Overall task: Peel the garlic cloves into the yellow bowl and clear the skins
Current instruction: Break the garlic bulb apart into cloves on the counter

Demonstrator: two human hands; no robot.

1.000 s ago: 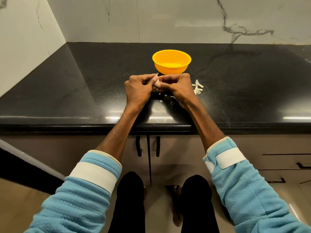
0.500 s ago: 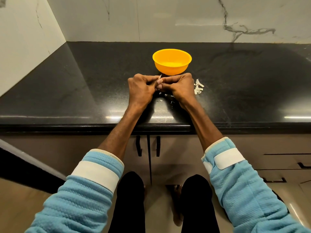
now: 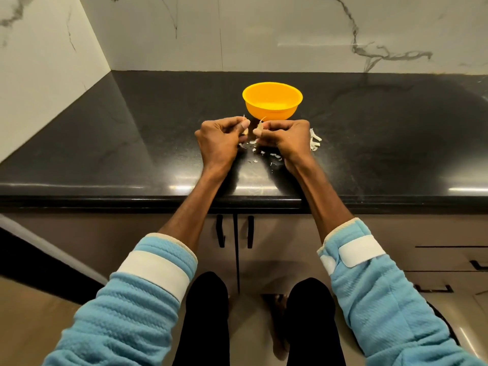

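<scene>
Hard to make out what's what — left hand [image 3: 219,141] pinches a pale scrap [image 3: 245,131], right hand [image 3: 286,138] pinches a garlic piece [image 3: 260,126].

Black countertop [image 3: 396,143] under yellow bowl [image 3: 272,107], scattered garlic skins [image 3: 314,140].

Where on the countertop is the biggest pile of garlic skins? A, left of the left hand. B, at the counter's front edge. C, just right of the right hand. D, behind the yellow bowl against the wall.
C: the pile of white garlic skins lies on the black countertop just right of the right hand, with only small scraps elsewhere.
</scene>
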